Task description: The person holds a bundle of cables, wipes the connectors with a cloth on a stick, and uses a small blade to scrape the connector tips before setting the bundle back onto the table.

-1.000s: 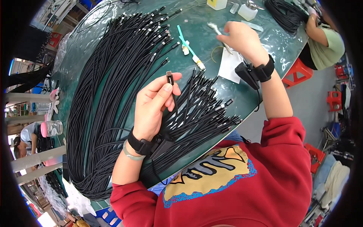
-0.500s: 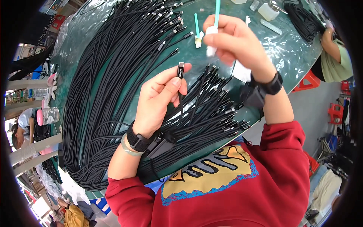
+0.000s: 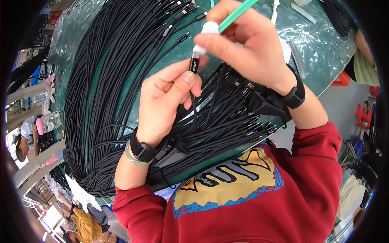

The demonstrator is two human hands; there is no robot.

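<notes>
Left hand (image 3: 166,101) pinches a small black cable connector plug (image 3: 194,65) between thumb and forefinger, plug upright, its thin black cord hanging down past the palm. Right hand (image 3: 247,44) is closed around a green-handled swab with a white foam tip (image 3: 208,29); the white tip touches the top end of the plug. Both hands sit above a large bundle of thin black cables (image 3: 105,101) spread over a green glossy table (image 3: 320,48). A smaller fan of cable ends (image 3: 239,117) lies just right of the plug, under the right wrist. Black wristbands on both wrists. Red sweatshirt sleeves below the table edge.
</notes>
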